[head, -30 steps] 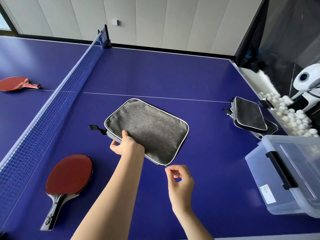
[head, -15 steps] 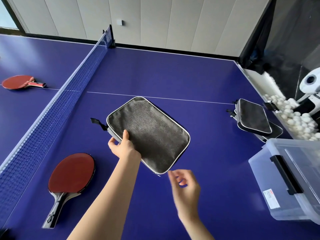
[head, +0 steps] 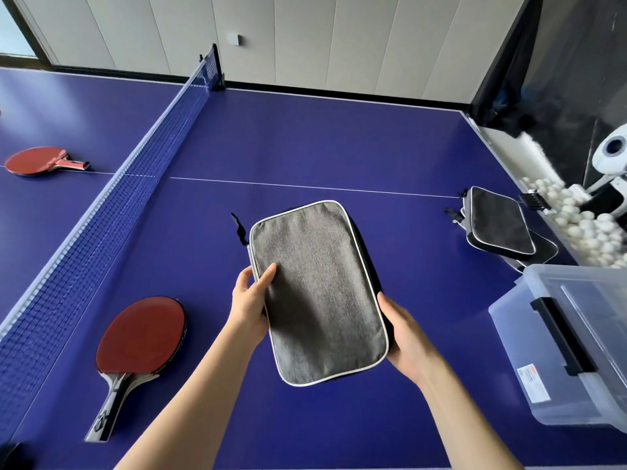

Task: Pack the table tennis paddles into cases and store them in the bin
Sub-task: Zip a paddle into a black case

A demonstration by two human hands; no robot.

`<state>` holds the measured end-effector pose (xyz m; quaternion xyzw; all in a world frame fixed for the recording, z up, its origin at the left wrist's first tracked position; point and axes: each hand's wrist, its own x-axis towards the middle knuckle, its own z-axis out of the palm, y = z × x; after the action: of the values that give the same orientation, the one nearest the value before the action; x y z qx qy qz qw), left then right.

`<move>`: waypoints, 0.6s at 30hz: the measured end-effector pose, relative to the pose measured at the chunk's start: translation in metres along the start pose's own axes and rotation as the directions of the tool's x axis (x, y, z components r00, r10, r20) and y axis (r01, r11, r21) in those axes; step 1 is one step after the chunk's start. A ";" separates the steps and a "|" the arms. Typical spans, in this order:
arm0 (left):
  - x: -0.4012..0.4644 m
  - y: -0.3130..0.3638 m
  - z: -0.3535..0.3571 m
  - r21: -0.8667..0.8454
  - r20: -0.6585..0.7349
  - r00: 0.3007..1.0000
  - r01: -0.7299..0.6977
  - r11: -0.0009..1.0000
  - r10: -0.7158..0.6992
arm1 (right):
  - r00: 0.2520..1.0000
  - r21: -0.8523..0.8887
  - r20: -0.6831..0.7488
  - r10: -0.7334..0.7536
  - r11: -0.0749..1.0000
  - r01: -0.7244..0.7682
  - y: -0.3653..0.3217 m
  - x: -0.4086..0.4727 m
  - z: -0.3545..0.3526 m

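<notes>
Paddles first, far left: one red paddle [head: 35, 160] lies flat across the net [head: 112, 212] on the other half of the table [head: 322, 140], well away from the hands. Near side of the net, a second red paddle [head: 140, 337] lies face up with its handle toward the person, just left of the left forearm, probably parked within reach as the next one to pack. Left hand [head: 249, 300] grips the left long edge of the grey case [head: 317, 293], thumb on top of the fabric, other fingers hidden under it. Case is held off the table, about level, long axis running away from the person, black pull strap [head: 239, 228] dangling at its far left corner. Right hand [head: 403, 334] cups the right long edge near the bottom corner, fingers under and out of sight. Hands are apart, one clamped on each side, likely to keep the case flat while it is steadied or turned. Zip state not visible; cannot tell whether a paddle is inside. Further right, two dark cases [head: 502, 228] are stacked near the table edge, beside a pile of white balls [head: 583, 225]. Far right, the clear plastic bin [head: 529, 351] sits on the table corner with its lid on and black latch facing in, so it looks as if it needs opening before this case goes in.
</notes>
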<state>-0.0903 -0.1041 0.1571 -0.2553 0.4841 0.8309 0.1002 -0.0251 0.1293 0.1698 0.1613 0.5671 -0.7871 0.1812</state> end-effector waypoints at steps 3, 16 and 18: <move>-0.004 -0.010 0.006 0.291 -0.134 0.987 -0.049 0.955 0.091 | 0.977 -0.097 -0.190 -0.100 0.992 0.082 0.007 -0.003 0.010; -0.061 -0.064 0.058 0.464 0.229 0.972 -0.154 0.872 0.050 | 0.870 -0.384 -0.224 -0.439 0.860 0.335 0.048 -0.026 0.050; -0.061 -0.064 0.055 0.455 0.241 0.970 -0.151 0.877 0.042 | 0.883 -0.371 -0.212 -0.418 0.871 0.323 0.048 -0.026 0.050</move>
<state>-0.0301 -0.0197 0.1629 -0.1035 0.6688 0.7160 0.1714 0.0181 0.0707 0.1574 0.1280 0.7293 -0.6713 -0.0343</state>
